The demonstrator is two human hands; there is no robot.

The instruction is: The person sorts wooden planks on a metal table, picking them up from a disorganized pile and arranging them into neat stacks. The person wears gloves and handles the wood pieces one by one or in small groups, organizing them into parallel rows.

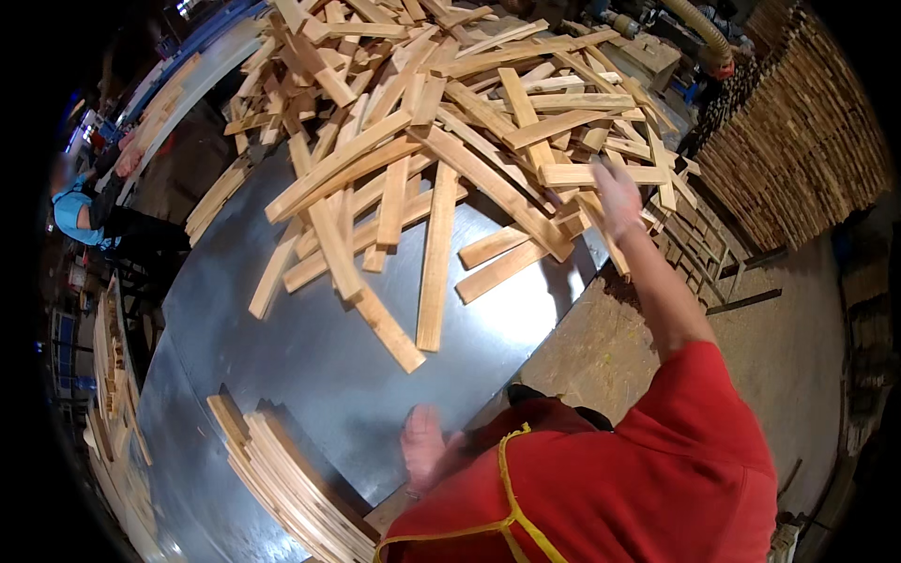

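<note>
My right hand (621,202), slightly blurred, is stretched out to the right side of a big heap of wooden slats (436,235). Its fingers are closed over the middle of a short pale slat (568,175) that lies across the edge of the heap. Close to my body, my left hand (425,448) rests on the near edge of the metal table (375,403), with its thumb apart from the fingers and nothing in it. Left of that hand, a row of slats (291,474) lies side by side along the table.
Tall stacks of slats (798,141) stand on the right beyond a metal frame (727,263). A ribbed hose (699,28) hangs at the back right. On the far left, a person in a blue top (80,214) stands near another long worktable (202,70).
</note>
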